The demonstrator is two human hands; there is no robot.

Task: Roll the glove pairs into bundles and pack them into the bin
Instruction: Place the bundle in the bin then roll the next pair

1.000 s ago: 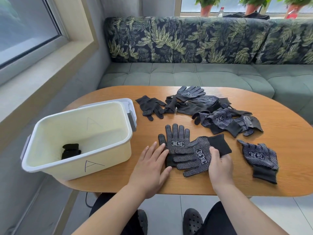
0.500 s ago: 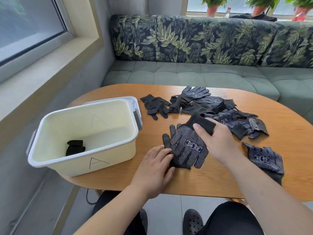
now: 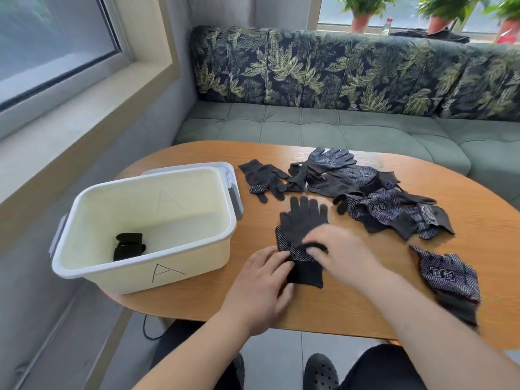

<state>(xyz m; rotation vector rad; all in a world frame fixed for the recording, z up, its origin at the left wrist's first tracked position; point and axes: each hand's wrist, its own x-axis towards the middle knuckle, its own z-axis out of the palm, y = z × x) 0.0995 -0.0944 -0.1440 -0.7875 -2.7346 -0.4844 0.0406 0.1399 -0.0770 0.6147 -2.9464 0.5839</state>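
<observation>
Left hand (image 3: 261, 280) lies flat, fingers straight, touching the stacked glove pair (image 3: 304, 220) on the desk (image 3: 478, 215); right hand (image 3: 346, 254) rests on it, blurred, grip impossible to tell

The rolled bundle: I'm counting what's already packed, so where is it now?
In the head view the rolled bundle lies on the floor of the white bin, toward its near-left corner, at the table's left end.

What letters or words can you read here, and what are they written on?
"A": drawn in pen on the front wall of the bin.
"A": fainter, on the bin's far wall.
White boxed logo on the glove at the right: two characters, too blurred to read surely.
Logos on the glove pile: too blurred to read.
</observation>
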